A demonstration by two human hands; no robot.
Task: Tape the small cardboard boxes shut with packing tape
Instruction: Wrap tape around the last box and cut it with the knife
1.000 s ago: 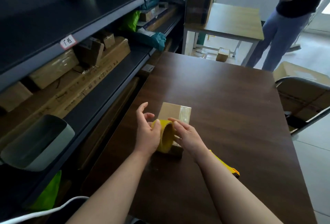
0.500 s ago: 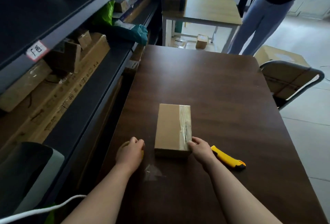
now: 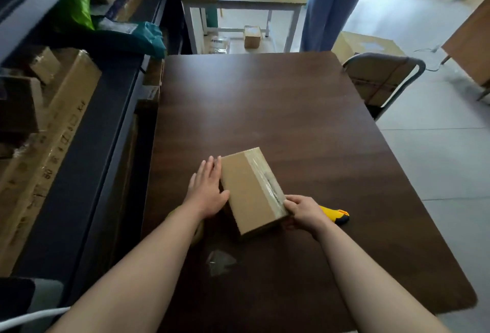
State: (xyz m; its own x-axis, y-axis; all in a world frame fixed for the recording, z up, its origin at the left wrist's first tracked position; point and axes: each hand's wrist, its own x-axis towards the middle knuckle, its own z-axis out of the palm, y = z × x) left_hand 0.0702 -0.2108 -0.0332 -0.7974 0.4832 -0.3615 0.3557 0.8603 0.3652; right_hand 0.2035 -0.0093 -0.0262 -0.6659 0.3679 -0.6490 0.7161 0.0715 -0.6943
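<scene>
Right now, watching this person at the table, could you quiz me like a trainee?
1. True or false: clear tape runs along the top of the cardboard box.
2. The yellow knife lies: A on the box; B on the table beside the right hand; C on a shelf.
3. Fill in: the left hand lies ___ against the box's side.
Key: 1 true; 2 B; 3 flat.

Showing faint dark print along the side of a long cardboard carton (image 3: 61,131) lying on the dark shelf (image 3: 111,110) at the left. Reading roughly as "K-P" toward the far end, then small outlined squares, then digits resembling "80" nearer the camera. Blurring too heavily for certainty about any of these marks.
</scene>
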